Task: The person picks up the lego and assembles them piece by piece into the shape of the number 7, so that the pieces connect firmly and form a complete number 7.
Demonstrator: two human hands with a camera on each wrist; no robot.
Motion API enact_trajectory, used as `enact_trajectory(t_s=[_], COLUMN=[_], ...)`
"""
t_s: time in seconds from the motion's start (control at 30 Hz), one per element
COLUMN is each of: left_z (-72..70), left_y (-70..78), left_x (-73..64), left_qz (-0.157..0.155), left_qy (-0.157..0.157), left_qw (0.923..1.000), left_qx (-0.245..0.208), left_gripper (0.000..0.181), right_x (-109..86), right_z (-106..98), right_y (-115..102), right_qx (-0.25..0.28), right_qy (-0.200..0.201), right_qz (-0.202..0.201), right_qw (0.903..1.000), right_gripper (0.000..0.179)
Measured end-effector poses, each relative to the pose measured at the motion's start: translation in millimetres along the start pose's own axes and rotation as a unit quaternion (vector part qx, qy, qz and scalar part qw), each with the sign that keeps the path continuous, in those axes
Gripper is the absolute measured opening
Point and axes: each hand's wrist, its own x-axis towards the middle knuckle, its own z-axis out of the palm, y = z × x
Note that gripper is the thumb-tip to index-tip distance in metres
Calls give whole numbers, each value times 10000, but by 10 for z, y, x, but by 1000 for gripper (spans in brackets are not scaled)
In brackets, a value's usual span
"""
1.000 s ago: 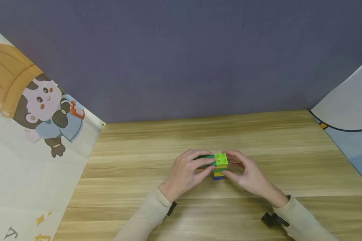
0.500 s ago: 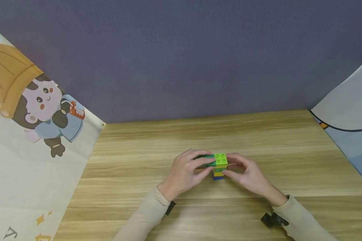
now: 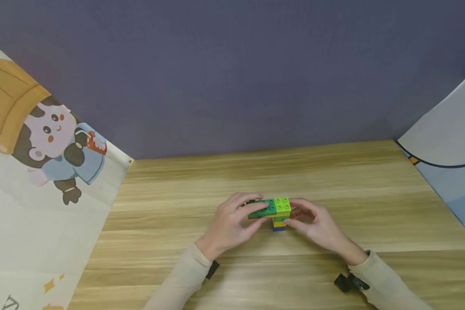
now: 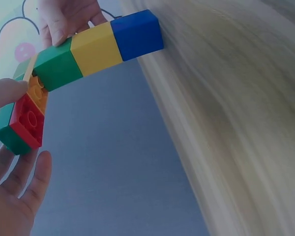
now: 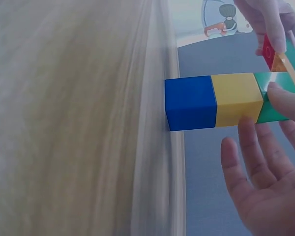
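Observation:
A small tower of toy building bricks stands on the wooden table: a blue brick at the base, then a yellow brick, then a green brick. Across its top, a row overhangs to the left, with a lime brick above the tower and a dark green brick beside it. Beneath the overhang show an orange brick and a red brick. My left hand holds the overhanging end between thumb and fingers. With thumb and fingers, my right hand grips the tower at the green brick.
The wooden table runs back to a dark grey-blue panel. Cartoon-printed panels flank it on the left and right. Black wrist devices sit under both sleeves.
My left hand has slid slightly left along the overhang, so more of the dark green brick shows. The right hand keeps its grip on the tower. The head view has shifted slightly.

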Motion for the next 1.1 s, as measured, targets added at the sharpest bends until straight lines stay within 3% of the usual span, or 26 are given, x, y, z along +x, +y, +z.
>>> enact_trajectory(t_s=[0.57, 1.1], left_z=[-16, -5], left_y=[-18, -14], left_x=[-45, -28], left_qz=[79, -236], left_qy=[54, 189], left_qw=[9999, 9995], left_qx=[106, 75], left_gripper=[47, 44], right_x=[1, -7], right_z=[14, 16], right_y=[-25, -59], right_qx=[263, 301], right_qy=[50, 278], right_qz=[-30, 177], right_qw=[9996, 9990], right_gripper=[48, 46])
